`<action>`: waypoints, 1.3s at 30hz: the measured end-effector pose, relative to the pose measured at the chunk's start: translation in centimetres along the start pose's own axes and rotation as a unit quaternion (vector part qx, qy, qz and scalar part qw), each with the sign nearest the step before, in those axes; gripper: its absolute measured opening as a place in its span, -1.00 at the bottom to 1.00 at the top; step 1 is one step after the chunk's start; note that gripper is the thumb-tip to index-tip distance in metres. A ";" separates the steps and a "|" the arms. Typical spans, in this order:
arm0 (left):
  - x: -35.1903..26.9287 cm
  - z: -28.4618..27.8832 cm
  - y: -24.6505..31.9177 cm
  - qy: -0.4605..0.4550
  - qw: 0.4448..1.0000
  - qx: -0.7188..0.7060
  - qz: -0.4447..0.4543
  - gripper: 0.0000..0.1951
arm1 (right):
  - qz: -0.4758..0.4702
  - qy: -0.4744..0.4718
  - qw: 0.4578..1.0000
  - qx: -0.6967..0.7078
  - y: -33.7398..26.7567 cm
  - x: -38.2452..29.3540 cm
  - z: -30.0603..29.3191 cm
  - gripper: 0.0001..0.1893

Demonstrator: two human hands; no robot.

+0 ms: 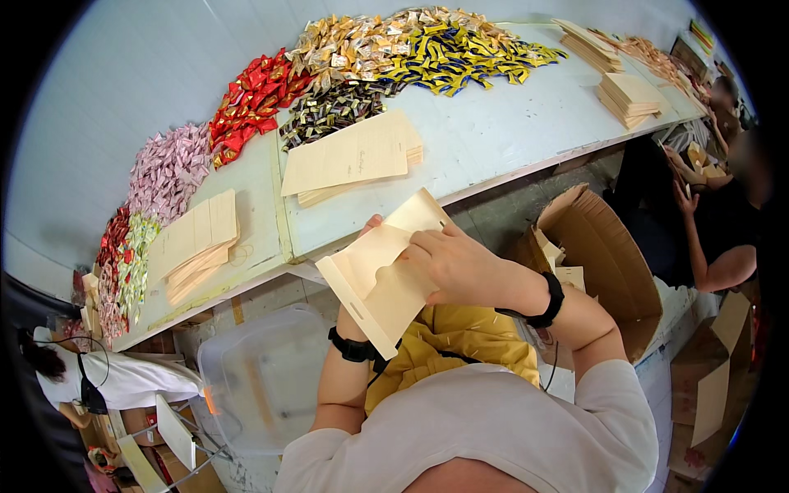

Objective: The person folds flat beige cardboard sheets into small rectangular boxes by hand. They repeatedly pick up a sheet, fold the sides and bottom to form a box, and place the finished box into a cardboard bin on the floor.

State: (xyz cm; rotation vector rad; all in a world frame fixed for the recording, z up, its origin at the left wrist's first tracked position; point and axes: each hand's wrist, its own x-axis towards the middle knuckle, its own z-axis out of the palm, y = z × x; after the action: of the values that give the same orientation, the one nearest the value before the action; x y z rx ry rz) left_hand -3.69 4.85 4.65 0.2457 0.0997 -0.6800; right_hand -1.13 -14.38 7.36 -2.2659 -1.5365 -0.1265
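Observation:
Above my lap I hold a cream paperboard box blank (385,277), partly folded, with slots near two ends. Most of my left hand (371,224) is hidden behind it; a fingertip shows at its upper left edge. My right hand (441,262) has its fingers curled over the right side of the board. In front of me on the white table, a stack of flat paperboard blanks (348,154) bears printed writing. A second stack of blanks (197,237) lies to its left.
Wrapped candies are heaped along the wall: pink (169,172), red (249,101), dark (333,111), and yellow-blue (462,58). A clear plastic bin (265,376) stands at lower left. An open cardboard carton (607,265) holds paperboard pieces at right. People sit at left (123,376) and right (709,222).

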 end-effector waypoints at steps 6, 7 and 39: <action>0.4 -2.4 0.0 -0.023 1.000 -0.013 0.018 -0.54 | 0.034 -0.015 0.999 0.031 -0.1 -0.3 0.6 -0.33; 0.4 -2.4 -0.2 -0.012 0.999 -0.007 0.035 -0.57 | 0.037 -0.011 0.999 0.035 -0.1 -0.4 0.8 -0.34; -0.3 -4.1 -2.6 -0.074 0.977 0.071 0.186 -0.57 | 0.156 -0.051 0.972 0.170 -1.0 -1.6 0.0 -0.42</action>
State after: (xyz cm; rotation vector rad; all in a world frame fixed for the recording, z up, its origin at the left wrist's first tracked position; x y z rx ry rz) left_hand -5.58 4.09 0.24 0.3394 -0.1357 -0.3297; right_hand -2.69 -15.46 7.18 -2.2225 -1.1228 0.3207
